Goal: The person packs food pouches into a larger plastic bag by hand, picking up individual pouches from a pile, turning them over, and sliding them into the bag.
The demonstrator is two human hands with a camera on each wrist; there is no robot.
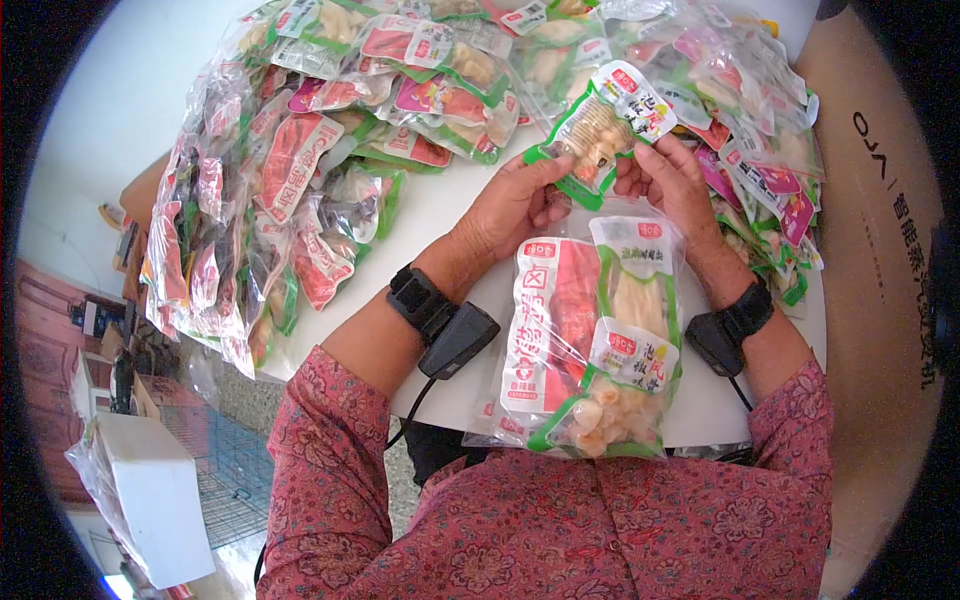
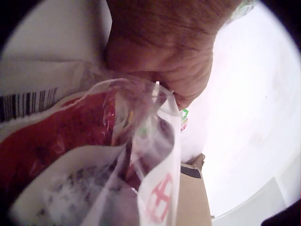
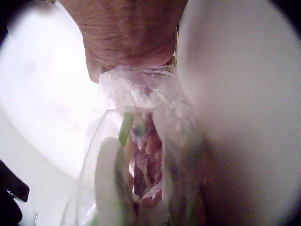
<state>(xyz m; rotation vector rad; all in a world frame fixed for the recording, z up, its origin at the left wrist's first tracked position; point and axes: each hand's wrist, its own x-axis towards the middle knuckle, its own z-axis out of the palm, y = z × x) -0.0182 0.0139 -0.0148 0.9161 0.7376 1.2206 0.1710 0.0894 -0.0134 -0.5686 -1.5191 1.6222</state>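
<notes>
Left hand (image 1: 512,205) closed at the thumb, pinching the left edge of a flat, green-edged clear plastic packet with white label and pale food pieces (image 1: 603,132). Right hand (image 1: 675,182) likewise curled, thumb and fingers gripping the packet's right edge. The packet is held tilted above the mouth of a large clear plastic bag of packets (image 1: 640,208), which lies on the white tabletop (image 1: 440,195).

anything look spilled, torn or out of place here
Nothing stands out: the packet between left hand and right hand and the clear bag show no visible spill or tear; the heaped packets are just jumbled.
</notes>
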